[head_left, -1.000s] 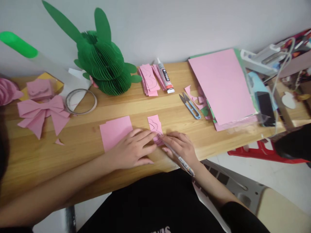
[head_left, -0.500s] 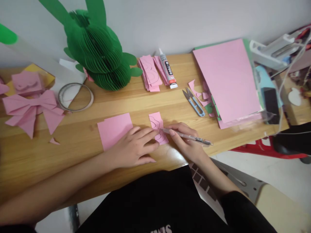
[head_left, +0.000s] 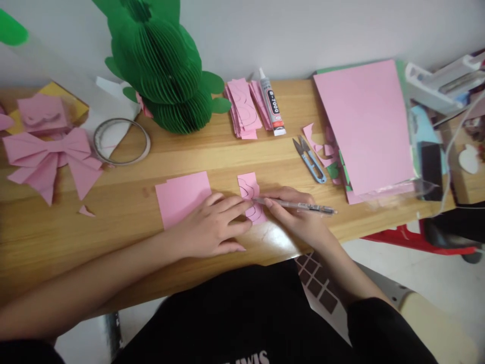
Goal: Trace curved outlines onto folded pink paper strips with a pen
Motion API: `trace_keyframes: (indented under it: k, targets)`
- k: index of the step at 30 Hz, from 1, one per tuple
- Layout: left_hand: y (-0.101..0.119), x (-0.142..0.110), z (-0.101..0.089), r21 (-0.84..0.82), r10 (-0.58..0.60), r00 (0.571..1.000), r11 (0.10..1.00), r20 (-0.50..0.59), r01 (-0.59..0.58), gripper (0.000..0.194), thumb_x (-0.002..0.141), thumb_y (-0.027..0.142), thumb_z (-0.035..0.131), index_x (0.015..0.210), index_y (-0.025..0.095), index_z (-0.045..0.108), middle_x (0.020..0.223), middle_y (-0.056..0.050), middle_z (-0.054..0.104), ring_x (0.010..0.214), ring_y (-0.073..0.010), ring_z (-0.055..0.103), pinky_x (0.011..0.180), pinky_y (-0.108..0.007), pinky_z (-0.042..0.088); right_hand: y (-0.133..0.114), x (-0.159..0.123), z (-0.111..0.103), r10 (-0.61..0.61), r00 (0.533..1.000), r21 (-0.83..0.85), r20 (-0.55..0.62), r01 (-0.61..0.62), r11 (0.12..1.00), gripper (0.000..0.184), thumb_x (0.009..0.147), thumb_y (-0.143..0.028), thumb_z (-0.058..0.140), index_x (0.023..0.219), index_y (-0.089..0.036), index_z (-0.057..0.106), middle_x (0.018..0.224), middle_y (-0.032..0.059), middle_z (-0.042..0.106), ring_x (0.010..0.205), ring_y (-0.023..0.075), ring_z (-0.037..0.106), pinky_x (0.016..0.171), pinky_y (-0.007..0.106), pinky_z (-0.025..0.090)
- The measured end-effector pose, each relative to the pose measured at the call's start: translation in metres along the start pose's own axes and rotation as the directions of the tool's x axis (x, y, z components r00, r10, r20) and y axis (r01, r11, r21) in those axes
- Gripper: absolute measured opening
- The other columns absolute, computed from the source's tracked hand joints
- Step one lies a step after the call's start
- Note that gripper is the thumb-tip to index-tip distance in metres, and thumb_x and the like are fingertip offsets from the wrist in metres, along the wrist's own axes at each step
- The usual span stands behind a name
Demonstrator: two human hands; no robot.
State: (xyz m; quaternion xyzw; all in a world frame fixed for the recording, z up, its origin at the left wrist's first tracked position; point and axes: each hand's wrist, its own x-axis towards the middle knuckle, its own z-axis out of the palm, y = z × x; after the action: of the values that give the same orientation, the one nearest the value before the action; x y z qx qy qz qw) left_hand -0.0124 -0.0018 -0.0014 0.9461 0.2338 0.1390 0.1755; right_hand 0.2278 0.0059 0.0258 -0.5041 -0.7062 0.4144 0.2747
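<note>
My right hand (head_left: 297, 215) is closed around a clear pen (head_left: 303, 206), its tip on a small pink paper strip (head_left: 249, 184) marked with dark curved lines. Fingers stretched, my left hand (head_left: 215, 225) lies flat with its fingertips on the strip's left edge. Under the left hand and wrist, pink paper squares (head_left: 184, 194) are partly hidden. Farther back sit a stack of pink strips (head_left: 242, 108) with drawn curves and a B-7000 glue tube (head_left: 272, 103).
Blue-handled thread snips (head_left: 311, 161) lie by pink scraps, left of pink sheets (head_left: 369, 126). A green honeycomb paper figure (head_left: 162, 76) stands at the back. A tape roll (head_left: 122, 141) and a pink paper bow (head_left: 53, 156) are at left.
The view has shifted slightly, so most things appear a little farther right. Both hands keep their places at the strip, and the pen lies a bit flatter.
</note>
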Motion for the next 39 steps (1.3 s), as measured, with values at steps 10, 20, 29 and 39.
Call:
trace_keyframes:
  k: [10, 20, 29, 39]
  targets:
    - [-0.002, 0.0, 0.001, -0.011, 0.014, 1.0, 1.0, -0.012, -0.014, 0.035, 0.097, 0.05, 0.059, 0.11, 0.019, 0.067, 0.135, -0.014, 0.062, 0.126, -0.0301, 0.052, 0.1, -0.041, 0.032, -0.007, -0.004, 0.0, 0.076, 0.997, -0.036, 0.024, -0.075, 0.997, 0.02, 0.092, -0.027, 0.062, 0.101, -0.021, 0.078, 0.094, 0.0053, 0.08, 0.082, 0.0182, 0.075, 0.075, 0.03, 0.058]
    - [-0.002, 0.0, 0.0, 0.01, 0.013, 1.0, 1.0, -0.009, -0.013, 0.036, 0.097, 0.05, 0.059, 0.114, 0.02, 0.067, 0.136, -0.013, 0.062, 0.126, -0.0293, 0.051, 0.1, -0.041, 0.033, -0.003, -0.015, 0.006, 0.058, 0.995, -0.079, -0.084, -0.065, 0.995, 0.02, 0.091, -0.028, 0.06, 0.094, -0.018, 0.077, 0.084, 0.0059, 0.079, 0.068, 0.0152, 0.071, 0.064, 0.027, 0.056]
    - [-0.004, 0.0, 0.001, 0.005, -0.001, 1.0, 1.0, 0.02, 0.001, 0.037, 0.098, 0.051, 0.057, 0.118, 0.022, 0.067, 0.136, -0.009, 0.064, 0.126, -0.0294, 0.05, 0.102, -0.043, 0.034, -0.003, -0.01, 0.009, 0.039, 0.997, -0.069, -0.063, -0.043, 0.997, 0.019, 0.091, -0.027, 0.062, 0.098, -0.019, 0.077, 0.092, 0.0066, 0.08, 0.079, 0.017, 0.074, 0.073, 0.029, 0.058]
    - [-0.003, 0.001, 0.0, 0.022, 0.01, 1.0, 1.0, 0.011, -0.011, 0.038, 0.098, 0.052, 0.057, 0.118, 0.022, 0.067, 0.141, -0.01, 0.061, 0.125, -0.0307, 0.05, 0.099, -0.044, 0.033, -0.002, -0.016, 0.007, 0.023, 0.995, -0.188, -0.092, -0.041, 0.981, 0.019, 0.089, -0.027, 0.057, 0.091, -0.018, 0.074, 0.076, 0.0028, 0.075, 0.061, 0.013, 0.065, 0.059, 0.026, 0.052]
